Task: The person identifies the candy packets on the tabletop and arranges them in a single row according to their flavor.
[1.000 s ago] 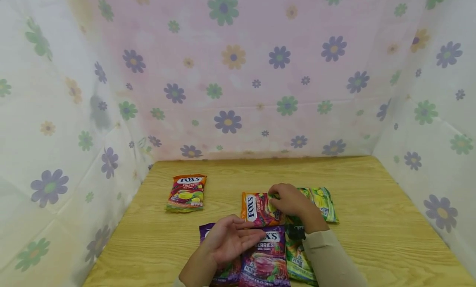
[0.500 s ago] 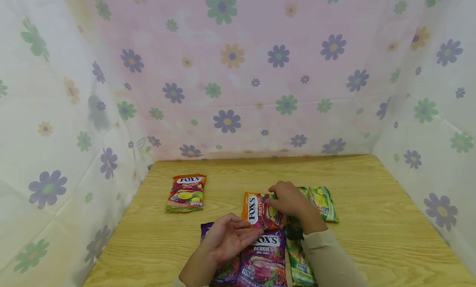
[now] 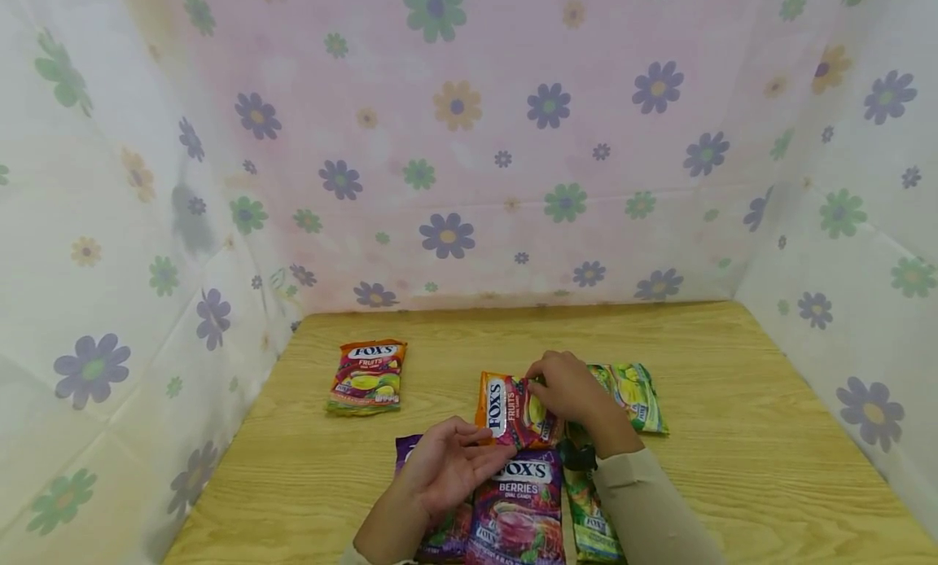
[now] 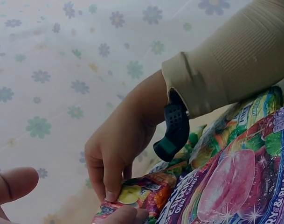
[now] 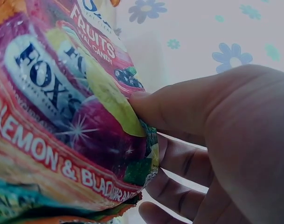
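Observation:
My right hand [image 3: 575, 394] pinches the right-hand edge of an orange and purple Fox's Fruits candy bag [image 3: 506, 414], which lies turned sideways. In the right wrist view the thumb presses the printed front of this candy bag [image 5: 62, 107], and fingers show behind its edge. My left hand [image 3: 454, 467] is palm up with its fingers extended, their tips right at the bag's near edge. Below them lies a purple Fox's Berries candy bag [image 3: 518, 516]. Another purple bag [image 3: 449, 540] is partly hidden under my left hand.
A second Fruits candy bag [image 3: 368, 378] lies at the left of the wooden table [image 3: 747, 435]. Green candy bags lie beyond my right hand [image 3: 633, 398] and beside my right forearm [image 3: 595, 524]. Flowered cloth [image 3: 469, 166] encloses the back and sides.
The sideways Fruits bag has shifted slightly to the right and its slant has changed a little. The Berries bag below has slid slightly toward me. Both hands stay nearly in place.

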Demonstrator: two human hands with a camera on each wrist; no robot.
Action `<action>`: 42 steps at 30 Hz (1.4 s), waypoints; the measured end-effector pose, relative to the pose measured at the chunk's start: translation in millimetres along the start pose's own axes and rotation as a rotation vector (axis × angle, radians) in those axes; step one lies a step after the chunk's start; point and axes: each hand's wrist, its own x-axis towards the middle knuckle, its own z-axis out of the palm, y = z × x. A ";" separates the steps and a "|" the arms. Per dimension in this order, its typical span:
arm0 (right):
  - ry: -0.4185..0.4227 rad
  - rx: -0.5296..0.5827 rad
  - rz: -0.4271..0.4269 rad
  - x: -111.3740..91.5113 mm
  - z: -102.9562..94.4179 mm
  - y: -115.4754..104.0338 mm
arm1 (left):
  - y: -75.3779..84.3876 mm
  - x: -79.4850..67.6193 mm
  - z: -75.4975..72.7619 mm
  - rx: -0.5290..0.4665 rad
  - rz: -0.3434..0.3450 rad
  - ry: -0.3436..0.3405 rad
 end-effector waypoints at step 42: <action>0.024 0.026 0.028 -2.2 -11.9 -5.6 | -5.5 4.2 1.1 0.029 0.038 0.081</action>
